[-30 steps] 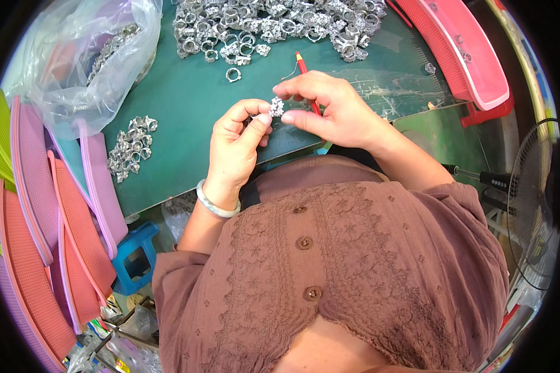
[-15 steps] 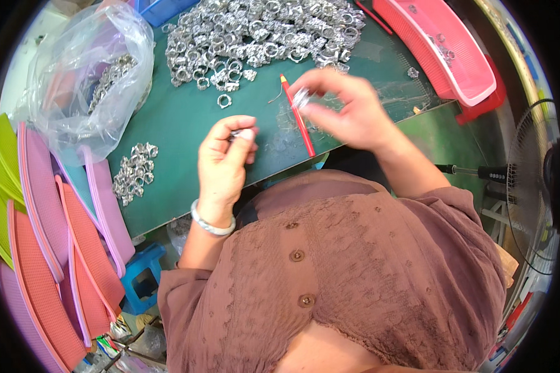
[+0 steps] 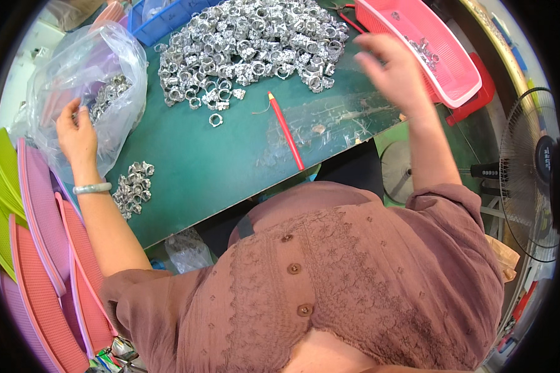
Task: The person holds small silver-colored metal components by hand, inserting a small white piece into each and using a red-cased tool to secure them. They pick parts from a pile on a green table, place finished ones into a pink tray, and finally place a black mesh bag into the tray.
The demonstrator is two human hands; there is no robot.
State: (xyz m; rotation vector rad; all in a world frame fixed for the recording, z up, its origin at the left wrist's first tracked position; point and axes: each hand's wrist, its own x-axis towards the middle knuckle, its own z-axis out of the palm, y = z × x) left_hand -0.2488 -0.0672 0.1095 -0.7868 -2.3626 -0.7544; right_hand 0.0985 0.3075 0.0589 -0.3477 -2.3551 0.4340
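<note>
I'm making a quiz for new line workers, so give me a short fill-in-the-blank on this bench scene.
1. The left hand reaches into a clear plastic ____ of metal parts.
2. The right hand hovers beside the ____ tray.
3. The red pencil lies on the ____ table mat.
4. The big heap of silver rings lies nearer the person's ____ hand.

Missing words: bag; pink; green; right
</note>
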